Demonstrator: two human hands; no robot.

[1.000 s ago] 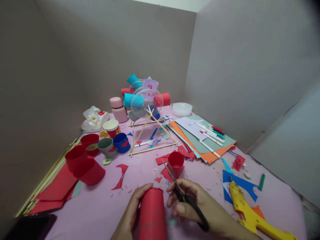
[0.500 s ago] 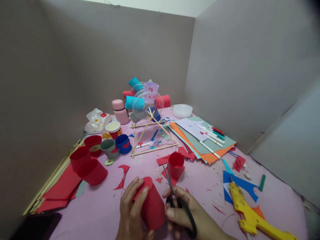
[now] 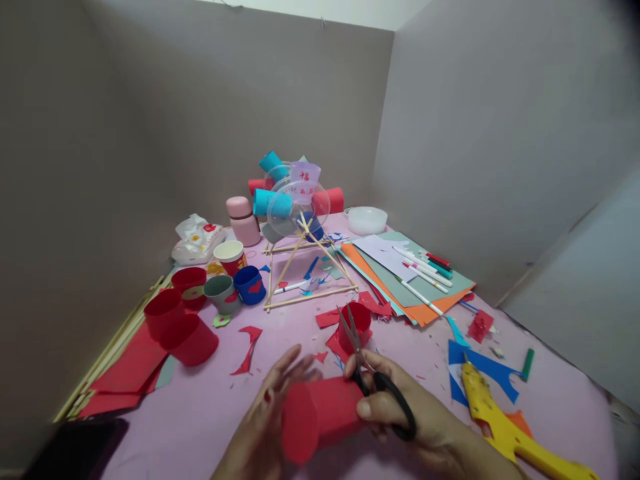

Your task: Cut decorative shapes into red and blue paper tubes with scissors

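My right hand (image 3: pixel 387 400) grips black-handled scissors (image 3: pixel 356 337), blades pointing up and slightly apart. Its thumb also presses on the rim end of a red paper cup (image 3: pixel 327 410), which lies sideways in the air with its round base facing left. My left hand (image 3: pixel 277 407) is open beside that base, fingers stretched and a little blurred; a small red scrap (image 3: pixel 269 395) appears to be on it. Whether its palm touches the cup I cannot tell. Just beyond the scissor blades stands another red cup (image 3: pixel 361 331) on red paper scraps.
At left stand several red cups (image 3: pixel 189 341), a grey cup (image 3: pixel 220 298) and a blue cup (image 3: pixel 250 287). A stick frame (image 3: pixel 310 298) carries a wheel with coloured cups (image 3: pixel 273 203). On the right lie paper sheets (image 3: pixel 425 317), markers (image 3: pixel 425 270) and a yellow glue gun (image 3: pixel 495 420).
The red cup has turned from upright, slanted to lying sideways. My left hand has let go of it and opened, while my right hand, still with the scissors, has taken its rim.
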